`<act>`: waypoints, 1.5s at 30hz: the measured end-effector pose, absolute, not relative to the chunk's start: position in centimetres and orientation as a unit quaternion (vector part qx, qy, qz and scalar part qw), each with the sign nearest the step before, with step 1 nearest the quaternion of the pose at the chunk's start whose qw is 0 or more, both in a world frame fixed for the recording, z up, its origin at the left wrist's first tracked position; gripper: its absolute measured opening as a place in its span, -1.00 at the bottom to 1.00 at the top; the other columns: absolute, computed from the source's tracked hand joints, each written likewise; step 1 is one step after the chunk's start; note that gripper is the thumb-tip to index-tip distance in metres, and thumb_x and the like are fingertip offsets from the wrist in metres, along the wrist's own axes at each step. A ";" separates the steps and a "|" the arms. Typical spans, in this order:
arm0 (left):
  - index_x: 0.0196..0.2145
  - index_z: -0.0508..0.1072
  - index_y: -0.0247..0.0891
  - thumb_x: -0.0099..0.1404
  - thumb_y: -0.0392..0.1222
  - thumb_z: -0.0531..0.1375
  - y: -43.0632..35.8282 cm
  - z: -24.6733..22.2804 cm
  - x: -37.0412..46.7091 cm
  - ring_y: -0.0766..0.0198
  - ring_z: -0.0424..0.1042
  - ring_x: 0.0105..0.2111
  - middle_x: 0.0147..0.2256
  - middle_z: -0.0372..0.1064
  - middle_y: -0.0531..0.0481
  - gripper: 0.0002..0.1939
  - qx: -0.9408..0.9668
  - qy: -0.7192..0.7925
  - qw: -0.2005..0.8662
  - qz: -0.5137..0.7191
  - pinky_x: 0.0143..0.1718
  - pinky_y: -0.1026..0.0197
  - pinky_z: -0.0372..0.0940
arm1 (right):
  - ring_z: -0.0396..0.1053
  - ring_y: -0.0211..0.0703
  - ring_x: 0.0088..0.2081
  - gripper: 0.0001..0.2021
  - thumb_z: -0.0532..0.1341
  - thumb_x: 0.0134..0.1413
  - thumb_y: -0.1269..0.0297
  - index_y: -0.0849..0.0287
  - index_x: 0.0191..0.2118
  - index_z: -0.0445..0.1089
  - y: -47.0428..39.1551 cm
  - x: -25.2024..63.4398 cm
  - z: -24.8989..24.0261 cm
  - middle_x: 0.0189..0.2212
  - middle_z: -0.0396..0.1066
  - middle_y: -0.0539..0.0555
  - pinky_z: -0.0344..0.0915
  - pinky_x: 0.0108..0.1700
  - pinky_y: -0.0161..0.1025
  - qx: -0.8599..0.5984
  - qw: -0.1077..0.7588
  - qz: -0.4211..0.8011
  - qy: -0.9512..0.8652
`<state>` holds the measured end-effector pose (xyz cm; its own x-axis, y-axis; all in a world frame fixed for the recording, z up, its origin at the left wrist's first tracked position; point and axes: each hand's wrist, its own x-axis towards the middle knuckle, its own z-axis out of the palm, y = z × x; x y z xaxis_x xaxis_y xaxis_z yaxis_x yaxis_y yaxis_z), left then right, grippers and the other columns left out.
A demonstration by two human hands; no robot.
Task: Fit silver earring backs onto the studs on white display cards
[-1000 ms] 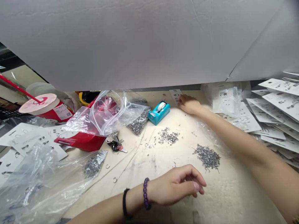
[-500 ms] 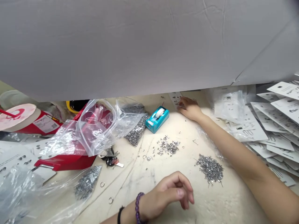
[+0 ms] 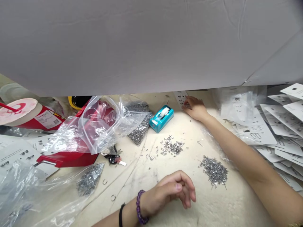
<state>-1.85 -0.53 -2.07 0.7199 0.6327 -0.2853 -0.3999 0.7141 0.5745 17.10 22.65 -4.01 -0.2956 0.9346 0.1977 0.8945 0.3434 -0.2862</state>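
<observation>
Head view: flat white paper card (image 3: 179, 97), two o'clock. Right hand (image 3: 196, 108) touches it; can't tell if pinching. Left hand (image 3: 169, 192), five o'clock, curls loosely, half spread.

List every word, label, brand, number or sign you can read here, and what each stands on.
No text is legible:
White label on the red cup: print and square code, too blurred.
Lid: red mark, unclear.
Teal tape dispenser: small label, blurred.
Cards at left and stacked cards at right: print too small.
Card by the right hand: too small.
</observation>
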 end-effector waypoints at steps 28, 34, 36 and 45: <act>-0.33 0.35 -0.38 0.09 0.01 0.10 -0.1 -2.5 -1.8 0.34 0.29 -0.49 -0.42 0.33 -0.10 -0.65 0.217 0.241 0.898 0.299 -0.42 0.25 0.15 | 0.17 0.06 0.04 -0.84 0.05 0.02 0.23 0.14 -0.29 0.26 23.1 17.4 -4.3 0.02 0.23 0.19 0.14 -0.03 -0.05 -0.569 0.153 0.063 -0.806; -0.33 0.35 -0.38 0.09 0.02 0.10 -0.3 -2.4 -1.8 0.34 0.29 -0.49 -0.42 0.32 -0.11 -0.64 0.220 0.239 0.898 0.297 -0.41 0.24 0.16 | 0.14 0.06 0.06 -0.84 0.04 0.02 0.24 0.15 -0.28 0.27 23.0 17.3 -4.4 0.05 0.20 0.18 0.11 0.01 -0.04 -0.572 0.161 0.061 -0.802; -0.33 0.35 -0.38 0.08 0.02 0.11 -0.3 -2.3 -1.9 0.34 0.29 -0.49 -0.42 0.33 -0.10 -0.63 0.220 0.242 0.898 0.295 -0.41 0.25 0.16 | 0.18 0.06 0.03 -0.84 0.05 0.01 0.24 0.15 -0.29 0.27 23.0 17.3 -4.4 0.02 0.23 0.19 0.13 -0.01 -0.05 -0.572 0.162 0.059 -0.802; -0.34 0.35 -0.37 0.06 0.04 0.12 -0.1 -2.4 -1.8 0.36 0.29 -0.51 -0.44 0.32 -0.08 -0.62 0.210 0.244 0.898 0.300 -0.43 0.27 0.17 | 0.18 0.06 0.02 -0.87 0.05 -0.01 0.25 0.12 -0.32 0.27 22.9 17.0 -4.2 0.02 0.24 0.18 0.13 -0.02 -0.02 -0.576 0.172 0.054 -0.797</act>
<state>-1.85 -0.13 -2.37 0.7010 0.6409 -0.3129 -0.4357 0.7321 0.5236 16.97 22.88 -4.17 -0.2774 0.9369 0.2128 0.8999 0.3309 -0.2840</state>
